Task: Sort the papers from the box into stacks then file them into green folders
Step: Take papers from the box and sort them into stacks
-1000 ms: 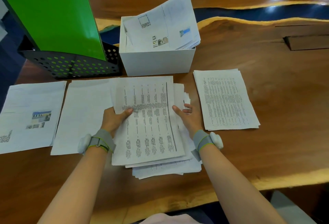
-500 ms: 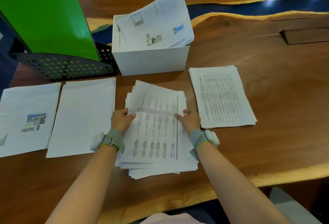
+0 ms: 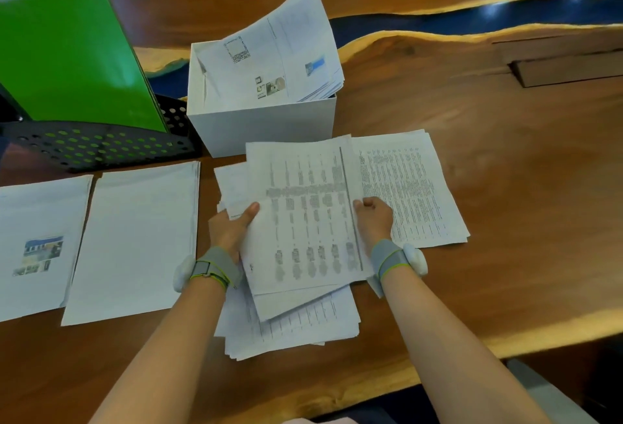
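**Sorting stage, head view.** The left hand (image 3: 232, 231) grips the left edge of a printed sheet (image 3: 303, 221), thumb on top and fingers beneath. The right hand (image 3: 374, 221) holds the sheet's right edge with curled fingers. I cannot tell whether this is one leaf or a thin sheaf. The sheet is raised and tilted above a loose pile (image 3: 296, 326), which lies fanned and uneven on the table (image 3: 505, 187) directly in front of me. Its far right corner overlaps the tabular stack (image 3: 414, 187) just to the right.

**Done, as I judge it.** Three sorted stacks lie in a row:
- at my left, a photo stack (image 3: 37, 245) with a colour picture on its top page;
- next to it, a blank stack (image 3: 138, 238) showing plain white;
- right of the loose pile, the tabular stack, with dense columns of text.

The held sheet carries similar columns, so I take it to be bound for the tabular stack.

**Left to do.**
- The loose pile is thick with unsorted leaves.
- Behind it, the white box (image 3: 269, 127) holds a slanted bundle of papers (image 3: 269, 52) that juts over its rim.
- The green folders (image 3: 67, 56) stand closed in a black rack (image 3: 94, 147) at far left, apart from every stack, and nothing appears to be filed.

I place the task in its first half, with sorting under way and filing not yet begun.
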A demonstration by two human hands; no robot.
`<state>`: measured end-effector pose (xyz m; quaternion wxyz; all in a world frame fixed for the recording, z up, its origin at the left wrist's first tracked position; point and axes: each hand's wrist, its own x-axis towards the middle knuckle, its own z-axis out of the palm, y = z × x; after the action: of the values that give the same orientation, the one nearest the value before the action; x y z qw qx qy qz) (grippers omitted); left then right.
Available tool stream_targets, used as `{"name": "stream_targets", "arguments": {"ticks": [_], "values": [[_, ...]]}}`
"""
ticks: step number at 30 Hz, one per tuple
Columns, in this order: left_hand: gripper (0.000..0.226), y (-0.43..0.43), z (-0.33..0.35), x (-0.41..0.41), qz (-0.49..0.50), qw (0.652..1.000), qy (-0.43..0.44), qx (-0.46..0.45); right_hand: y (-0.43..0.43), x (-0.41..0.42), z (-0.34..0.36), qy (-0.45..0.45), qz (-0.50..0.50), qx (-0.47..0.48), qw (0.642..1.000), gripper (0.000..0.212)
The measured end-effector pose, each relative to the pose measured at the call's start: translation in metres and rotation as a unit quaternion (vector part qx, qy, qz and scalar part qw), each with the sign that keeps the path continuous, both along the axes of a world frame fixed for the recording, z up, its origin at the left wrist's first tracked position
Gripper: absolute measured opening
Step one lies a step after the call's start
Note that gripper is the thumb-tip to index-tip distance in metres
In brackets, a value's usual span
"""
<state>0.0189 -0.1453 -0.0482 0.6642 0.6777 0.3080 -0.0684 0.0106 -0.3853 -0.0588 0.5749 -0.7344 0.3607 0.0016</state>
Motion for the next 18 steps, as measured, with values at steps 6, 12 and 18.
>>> {"name": "stream_targets", "arguments": {"ticks": [6,12,18], "values": [[0.034,-0.014,-0.018,0.007,-0.097,0.984,0.007,0.148,-0.075,0.020,0.015,0.000,-0.043,-0.067,0.997,0.021],[0.036,-0.029,-0.031,0.011,-0.094,0.969,0.037,0.226,-0.139,0.035,0.022,0.002,-0.048,-0.073,0.996,0.025],[0.038,-0.037,-0.032,0.014,-0.108,0.955,0.046,0.271,-0.168,0.044,0.008,0.053,-0.021,-0.125,0.990,0.020]]}}
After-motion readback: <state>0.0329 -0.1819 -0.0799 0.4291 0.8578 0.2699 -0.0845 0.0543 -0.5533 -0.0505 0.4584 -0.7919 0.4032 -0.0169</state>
